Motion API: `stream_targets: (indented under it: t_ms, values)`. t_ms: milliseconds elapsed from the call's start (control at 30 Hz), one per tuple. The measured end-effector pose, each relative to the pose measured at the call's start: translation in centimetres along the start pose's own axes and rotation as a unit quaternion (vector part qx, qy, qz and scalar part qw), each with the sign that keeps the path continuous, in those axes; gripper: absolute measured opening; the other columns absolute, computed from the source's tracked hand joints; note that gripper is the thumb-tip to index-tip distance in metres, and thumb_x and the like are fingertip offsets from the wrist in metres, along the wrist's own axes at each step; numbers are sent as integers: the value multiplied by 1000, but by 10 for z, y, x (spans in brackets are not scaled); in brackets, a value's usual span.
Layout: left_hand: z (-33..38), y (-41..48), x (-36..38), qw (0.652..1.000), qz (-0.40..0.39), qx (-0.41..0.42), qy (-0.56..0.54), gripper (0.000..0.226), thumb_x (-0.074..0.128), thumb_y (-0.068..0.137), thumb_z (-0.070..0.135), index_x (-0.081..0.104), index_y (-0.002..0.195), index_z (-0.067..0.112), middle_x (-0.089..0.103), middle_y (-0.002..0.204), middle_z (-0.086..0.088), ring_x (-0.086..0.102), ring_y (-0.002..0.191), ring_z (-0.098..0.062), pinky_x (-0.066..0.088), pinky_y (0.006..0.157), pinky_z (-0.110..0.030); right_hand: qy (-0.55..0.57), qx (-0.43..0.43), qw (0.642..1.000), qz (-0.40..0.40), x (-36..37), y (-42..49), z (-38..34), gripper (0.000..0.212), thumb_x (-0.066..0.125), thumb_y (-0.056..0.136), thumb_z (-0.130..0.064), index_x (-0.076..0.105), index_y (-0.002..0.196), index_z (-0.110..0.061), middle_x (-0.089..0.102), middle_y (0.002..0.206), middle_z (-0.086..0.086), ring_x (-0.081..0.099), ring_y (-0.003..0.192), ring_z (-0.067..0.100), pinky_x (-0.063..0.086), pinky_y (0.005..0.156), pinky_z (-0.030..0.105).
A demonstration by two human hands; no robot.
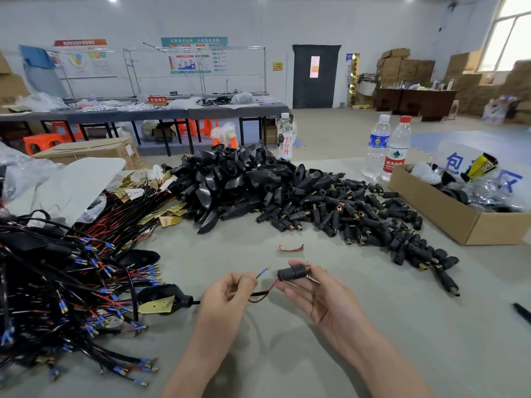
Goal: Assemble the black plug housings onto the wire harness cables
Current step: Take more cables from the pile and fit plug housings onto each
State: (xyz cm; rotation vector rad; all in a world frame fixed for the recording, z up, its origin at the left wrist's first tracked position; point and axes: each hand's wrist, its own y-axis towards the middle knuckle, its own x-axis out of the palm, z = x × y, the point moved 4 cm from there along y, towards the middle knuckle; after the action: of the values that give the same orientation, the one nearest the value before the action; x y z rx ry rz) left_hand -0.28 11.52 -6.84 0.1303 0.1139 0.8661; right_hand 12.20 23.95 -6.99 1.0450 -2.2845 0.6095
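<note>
Head view: my left hand (230, 291) pinches the black cable (258, 295) just behind its split, I'd say to steady the leads. My right hand (313, 294) has thumb and fingers curled round one plug housing (291, 273), its near end turned toward the left hand so wires can feed in. The red wire (273, 284) runs into that end. The blue-tipped lead (263, 272) stands free just above the left fingertips. The housing is short, black and ribbed, with a copper-coloured far end.

Far beyond my left hand (230, 288), a red sign (157, 99) reads 不合格区. Beyond my right hand (313, 291), a red-labelled bottle (396, 160) reads 农夫山泉 and a white card (455, 163) reads 包.
</note>
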Motion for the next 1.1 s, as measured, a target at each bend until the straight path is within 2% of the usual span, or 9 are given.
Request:
stream_targets:
  t_ms: [167, 267, 500, 667, 833, 967, 1100]
  values:
    - [-2, -3, 8, 999, -41, -4, 24, 30, 64, 94, 27, 62, 73, 5, 57, 72, 0, 47, 72, -15, 37, 71, -31, 3, 1, 1000, 6, -1, -1, -1, 38, 38, 106, -23, 64, 119, 2, 70, 111, 29, 70, 101, 40, 62, 75, 30]
    - [-1, -3, 7, 998, -45, 1, 37, 30, 64, 93, 29, 63, 73, 8, 54, 68, 5, 45, 67, -10, 36, 67, -28, 1, 3, 1000, 8, -1, -1, -2, 40, 36, 107, -25, 63, 119, 2, 70, 111, 28, 71, 101, 39, 61, 77, 30]
    - [-1, -4, 9, 997, -62, 25, 40, 31, 65, 93, 29, 63, 77, 2, 50, 62, 12, 42, 60, -7, 36, 58, -14, -4, 6, 1000, 7, -1, 0, -2, 40, 36, 107, -26, 63, 119, 1, 70, 110, 28, 71, 101, 38, 62, 74, 29]
    - [0, -6, 10, 996, -80, 23, 20, 44, 65, 80, 48, 62, 76, 4, 50, 65, 8, 43, 63, -9, 36, 61, -17, -14, 3, 1000, 4, -3, 0, -2, 38, 38, 107, -25, 64, 120, -1, 70, 111, 27, 71, 102, 38, 61, 72, 28]
    - [-7, -2, 8, 997, -74, 0, 13, 42, 72, 84, 44, 58, 72, 6, 55, 67, 1, 46, 65, -10, 38, 62, -21, -30, 3, 1000, 5, -4, 2, -2, 39, 36, 107, -25, 65, 118, -2, 71, 109, 26, 72, 100, 36, 61, 70, 28]
    - [-11, 1, 6, 996, -79, -12, 29, 45, 67, 75, 55, 58, 69, 11, 52, 64, -3, 41, 59, -14, 33, 60, -34, -45, -1, 999, 4, -4, 3, -2, 39, 36, 107, -25, 67, 115, -2, 72, 107, 26, 72, 97, 36, 60, 68, 28]
    - [-13, 1, 7, 993, -104, -5, 52, 45, 63, 72, 62, 58, 67, 18, 48, 63, -2, 37, 59, -16, 30, 60, -36, -62, -13, 998, 10, -5, 4, -2, 38, 37, 107, -25, 67, 113, -3, 72, 105, 26, 73, 92, 35, 60, 67, 28]
